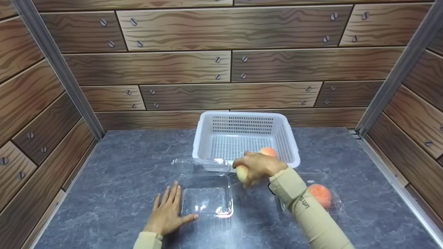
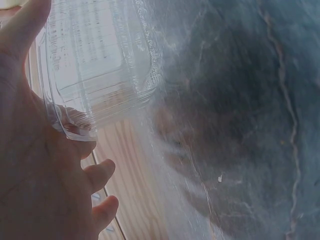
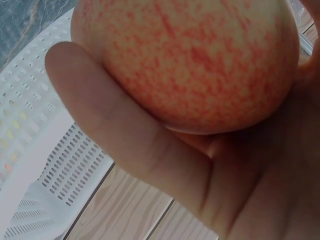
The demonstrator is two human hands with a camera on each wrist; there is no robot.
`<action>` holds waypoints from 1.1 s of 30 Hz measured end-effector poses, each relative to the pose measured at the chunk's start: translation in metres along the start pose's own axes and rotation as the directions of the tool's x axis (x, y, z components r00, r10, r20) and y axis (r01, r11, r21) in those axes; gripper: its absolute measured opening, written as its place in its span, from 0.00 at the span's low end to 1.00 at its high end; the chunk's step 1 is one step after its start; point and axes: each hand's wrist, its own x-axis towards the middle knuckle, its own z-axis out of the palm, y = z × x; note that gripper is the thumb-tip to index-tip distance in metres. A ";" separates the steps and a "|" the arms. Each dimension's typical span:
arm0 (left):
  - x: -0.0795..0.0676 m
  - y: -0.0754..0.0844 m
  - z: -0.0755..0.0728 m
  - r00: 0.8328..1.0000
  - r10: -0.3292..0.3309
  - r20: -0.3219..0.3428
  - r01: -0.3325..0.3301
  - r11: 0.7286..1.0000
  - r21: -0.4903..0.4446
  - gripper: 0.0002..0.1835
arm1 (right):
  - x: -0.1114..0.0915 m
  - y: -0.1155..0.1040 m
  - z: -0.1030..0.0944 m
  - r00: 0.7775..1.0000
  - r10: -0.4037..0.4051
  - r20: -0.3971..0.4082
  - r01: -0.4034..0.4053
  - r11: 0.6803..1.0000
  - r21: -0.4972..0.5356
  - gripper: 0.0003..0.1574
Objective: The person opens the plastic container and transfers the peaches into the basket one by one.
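Flat on the table [image 1: 114, 180], the left hand [image 1: 169, 212] lies with fingers spread, steadying the open clamshell [image 1: 207, 199]. Right hand [image 1: 258, 167] curls round a peach [image 3: 190, 60] at the basket [image 1: 204, 133] rim; another peach [image 1: 320, 194] waits right

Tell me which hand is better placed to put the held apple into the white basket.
Right. The right hand already grips the apple just at the near rim of the white basket. The left hand lies flat on the table beside the clear clamshell container, holding nothing.
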 end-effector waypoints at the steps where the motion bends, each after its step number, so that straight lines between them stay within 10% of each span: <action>1: 0.000 0.000 0.000 1.000 0.000 0.000 0.000 1.000 -0.002 0.62 | 0.000 0.000 -0.001 1.000 0.005 0.001 -0.005 1.000 -0.001 0.41; 33: -0.001 0.000 0.002 1.000 0.005 -0.013 -0.005 1.000 -0.002 0.62 | 0.005 0.009 -0.018 0.998 0.059 0.009 -0.059 0.998 -0.002 0.39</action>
